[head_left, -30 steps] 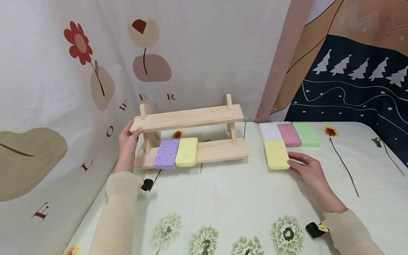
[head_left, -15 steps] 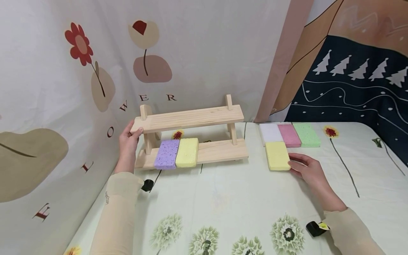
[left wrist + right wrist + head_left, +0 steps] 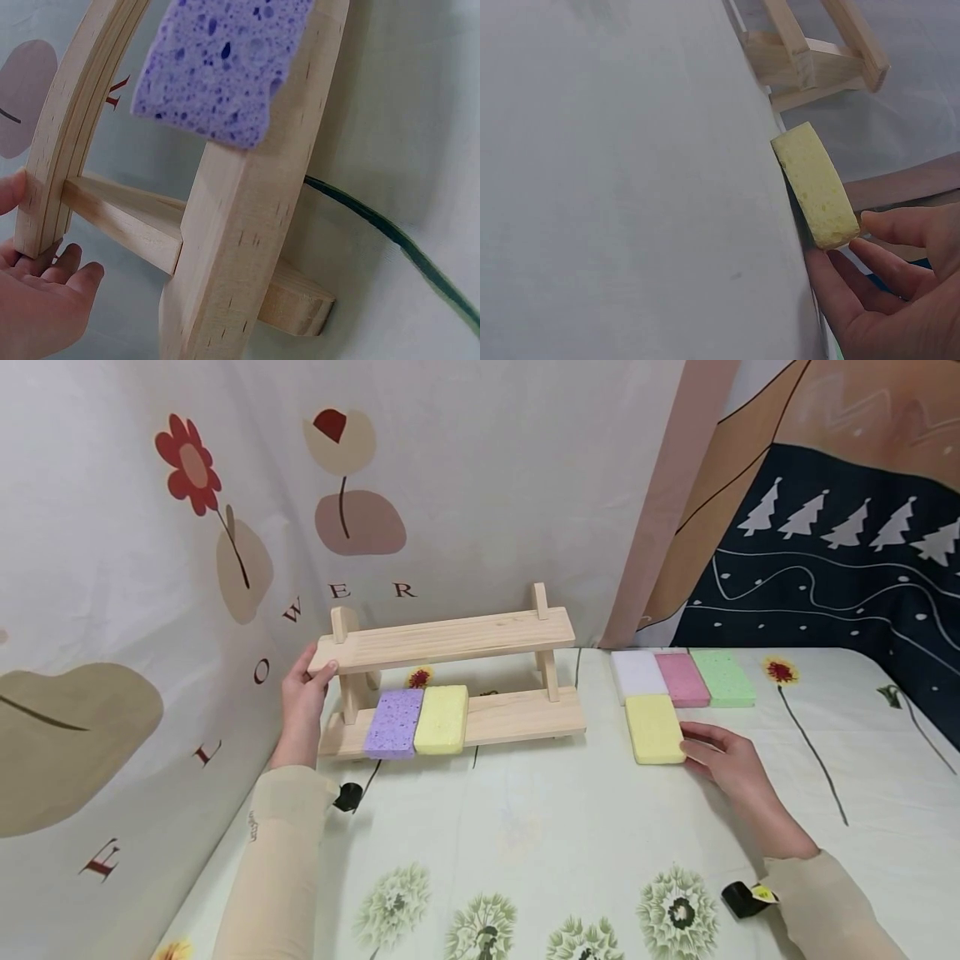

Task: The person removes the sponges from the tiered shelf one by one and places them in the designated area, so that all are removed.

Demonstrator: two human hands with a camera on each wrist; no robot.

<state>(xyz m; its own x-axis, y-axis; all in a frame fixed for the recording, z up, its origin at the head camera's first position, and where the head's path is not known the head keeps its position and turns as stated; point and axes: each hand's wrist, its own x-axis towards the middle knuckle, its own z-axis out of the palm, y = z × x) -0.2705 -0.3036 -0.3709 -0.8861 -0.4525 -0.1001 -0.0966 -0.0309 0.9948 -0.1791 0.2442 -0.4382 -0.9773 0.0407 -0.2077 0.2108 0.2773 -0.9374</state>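
My left hand (image 3: 302, 710) grips the left end of the upper board of a two-tier wooden shelf (image 3: 450, 639), thumb on top and fingers beneath. On the lower board lie a purple sponge (image 3: 393, 723) and a yellow sponge (image 3: 441, 720) side by side, their front ends reaching past its edge. At the right, my right hand (image 3: 723, 758) pinches the right edge of another yellow sponge (image 3: 654, 729) between thumb and fingers. In the right wrist view that yellow sponge (image 3: 817, 187) is tilted, one end raised off the cloth.
Behind the held sponge lie white (image 3: 636, 675), pink (image 3: 681, 679) and green (image 3: 722, 677) sponges in a row. A printed cloth (image 3: 525, 827) covers the table. Fabric hangings (image 3: 480, 485) stand close behind the shelf and along the left.
The yellow sponge in my right hand has shifted slightly toward me, away from the white one. My left hand keeps its grip on the shelf.
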